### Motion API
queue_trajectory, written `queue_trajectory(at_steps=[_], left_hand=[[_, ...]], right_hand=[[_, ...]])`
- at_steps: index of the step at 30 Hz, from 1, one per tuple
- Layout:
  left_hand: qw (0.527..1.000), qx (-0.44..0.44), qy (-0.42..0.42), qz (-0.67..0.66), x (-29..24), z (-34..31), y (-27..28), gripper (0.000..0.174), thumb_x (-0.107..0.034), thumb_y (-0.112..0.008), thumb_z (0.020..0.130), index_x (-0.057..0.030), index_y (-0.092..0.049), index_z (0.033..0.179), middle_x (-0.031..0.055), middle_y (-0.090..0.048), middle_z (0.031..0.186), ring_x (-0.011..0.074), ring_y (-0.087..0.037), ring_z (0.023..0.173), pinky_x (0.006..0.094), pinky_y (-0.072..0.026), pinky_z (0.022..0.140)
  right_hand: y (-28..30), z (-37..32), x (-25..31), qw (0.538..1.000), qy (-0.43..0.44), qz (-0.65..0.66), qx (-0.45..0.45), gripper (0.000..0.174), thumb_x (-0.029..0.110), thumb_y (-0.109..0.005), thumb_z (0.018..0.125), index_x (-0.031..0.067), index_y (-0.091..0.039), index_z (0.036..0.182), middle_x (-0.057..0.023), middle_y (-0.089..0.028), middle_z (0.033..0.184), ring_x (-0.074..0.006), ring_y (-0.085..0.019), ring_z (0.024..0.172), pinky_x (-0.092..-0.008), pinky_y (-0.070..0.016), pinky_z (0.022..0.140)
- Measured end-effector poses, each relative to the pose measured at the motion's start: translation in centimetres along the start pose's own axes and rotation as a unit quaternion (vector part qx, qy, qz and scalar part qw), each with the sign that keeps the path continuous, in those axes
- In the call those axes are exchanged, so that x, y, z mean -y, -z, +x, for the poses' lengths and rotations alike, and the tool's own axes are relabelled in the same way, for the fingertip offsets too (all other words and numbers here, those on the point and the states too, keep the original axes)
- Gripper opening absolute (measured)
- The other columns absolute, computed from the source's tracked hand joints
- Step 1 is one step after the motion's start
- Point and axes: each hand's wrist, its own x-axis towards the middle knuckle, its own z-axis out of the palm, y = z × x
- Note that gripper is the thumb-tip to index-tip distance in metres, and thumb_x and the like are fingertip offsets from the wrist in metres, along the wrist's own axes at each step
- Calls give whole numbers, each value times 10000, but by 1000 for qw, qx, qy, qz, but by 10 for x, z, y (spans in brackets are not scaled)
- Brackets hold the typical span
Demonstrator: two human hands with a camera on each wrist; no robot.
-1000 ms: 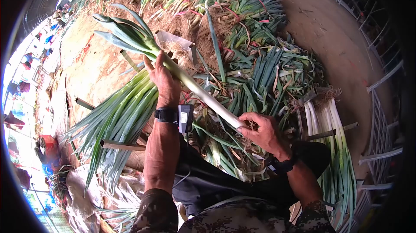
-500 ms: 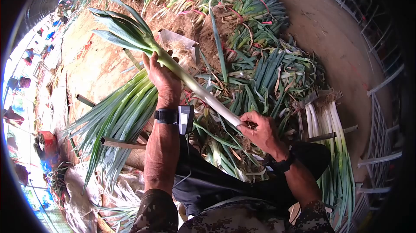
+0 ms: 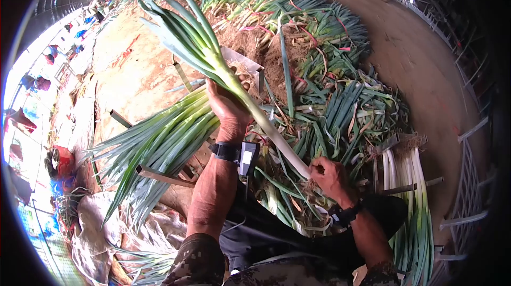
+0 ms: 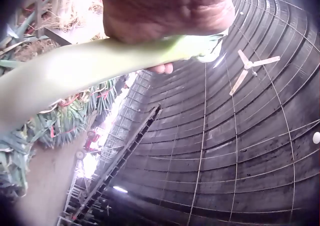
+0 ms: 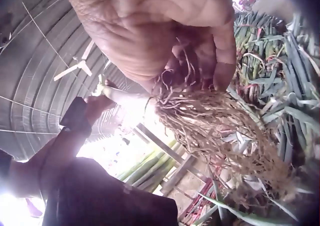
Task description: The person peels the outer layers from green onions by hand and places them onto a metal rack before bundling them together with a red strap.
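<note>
Here, two hands hold one big leek [image 3: 268, 123], which slants over the left side of the leaf pile [image 3: 346, 110]. The left hand [image 3: 229, 110] wraps round its stalk from below, thumb on one side and fingertips on the other. The right hand [image 3: 329, 177] pinches its root end, just in front of the leaf pile, with bent fingers and thumb.

There are two metal racks. The left rack [image 3: 165, 176], left of the leaf pile, holds one fat bunch of green leeks [image 3: 154, 142], too packed to count. The right rack [image 3: 410, 187], right of the leaf pile, holds a small bunch of white stalks [image 3: 417, 166], at least four. Behind the leaf pile lie many tied bundles [image 3: 266, 1] with pink ties, too many to count. High above the leaf pile is one fan [image 4: 248, 65] with three blades. Each wrist has one black strap, so two.
</note>
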Motion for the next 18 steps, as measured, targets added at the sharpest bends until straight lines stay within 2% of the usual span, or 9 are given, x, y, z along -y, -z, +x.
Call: queue_trajectory(at_steps=[2,3,6,7,10,13,16,17,18], left_hand=[[1000,9,14,-8,2,-2,-4,545,-524,-313,1034,-53,-524,1207,120,-622,992,249,-601,789,381,-491,681],[1000,2,23,-4,3,-4,-4,571,-550,-302,1031,-59,-527,1216,118,-633,980,244,-598,751,372,-492,647],[998,59,19,-16,8,-8,-7,630,-605,-301,1019,-43,-549,1158,132,-660,955,228,-602,702,335,-490,596],[998,48,23,-14,11,-11,-9,620,-604,-300,1018,-53,-549,1155,124,-662,945,226,-599,693,333,-488,587],[994,81,63,-41,14,-15,-14,613,-619,-301,1014,-76,-543,1163,118,-664,933,223,-596,684,327,-485,578],[987,112,105,-43,16,-23,-22,615,-682,-362,979,-121,-544,1152,99,-639,874,208,-585,665,318,-481,568],[974,179,135,19,24,-32,-21,589,-695,-425,957,-136,-523,1117,68,-617,794,169,-588,646,294,-478,546],[967,208,144,34,28,-36,-19,569,-669,-456,958,-123,-523,1102,69,-608,765,173,-587,636,296,-485,552],[959,236,150,52,32,-40,-20,550,-644,-488,959,-110,-522,1087,70,-598,735,177,-587,626,297,-491,559]], right_hand=[[-3,0,-10,999,-17,32,-12,130,56,-685,846,53,-642,969,-150,-704,832,-342,-707,766,-381,-561,658],[-1,2,-7,999,-31,40,-8,183,97,-693,871,37,-653,1039,-169,-707,882,-319,-719,815,-370,-567,689],[7,6,3,992,-63,109,15,251,144,-708,888,13,-650,1094,-180,-701,918,-295,-716,857,-374,-572,710],[8,8,-1,991,-74,97,48,332,184,-715,900,3,-634,1166,-183,-697,1019,-269,-700,947,-367,-577,758],[9,18,11,984,-62,160,54,402,192,-714,905,16,-599,1247,-173,-688,1102,-254,-682,1015,-359,-575,801],[10,30,31,986,15,141,84,471,201,-711,914,36,-552,1325,-157,-674,1168,-238,-655,1085,-352,-569,838],[-21,28,30,922,-32,367,122,497,190,-712,913,30,-531,1348,-109,-689,1115,-188,-681,962,-318,-573,750],[-15,26,26,908,-139,334,210,452,161,-702,914,15,-554,1315,-63,-701,982,-123,-671,746,-270,-532,583],[-19,21,31,875,-220,380,203,398,137,-689,913,0,-577,1269,-38,-684,824,-72,-584,554,-241,-442,458]])
